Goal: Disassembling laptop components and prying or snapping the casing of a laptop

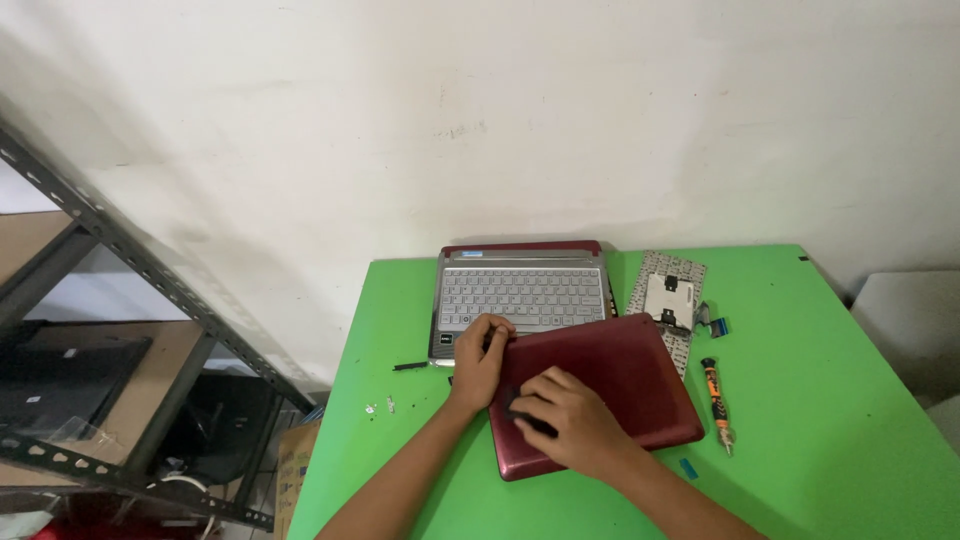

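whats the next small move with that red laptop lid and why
Probably lift the red lid a little along its near-left edge. The left hand grips its top-left corner and the right hand rests flat on it, pressing a small dark thing; it lies tilted, overlapping the silver keyboard base.

Reds and silver on a bright green table

The table (pixel 820 420) was vivid green, and the closed laptop (pixel 620 385) under the hands was deep red. Behind it, the open laptop (pixel 522 297) showed a silver deck with pale grey keys and a dark red edge. The screwdriver (pixel 715 395) was orange and black with a silver tip. The loose keyboard (pixel 665 300) was grey-white, the wall (pixel 480 120) off-white, the shelf frame (pixel 150 270) dark grey.
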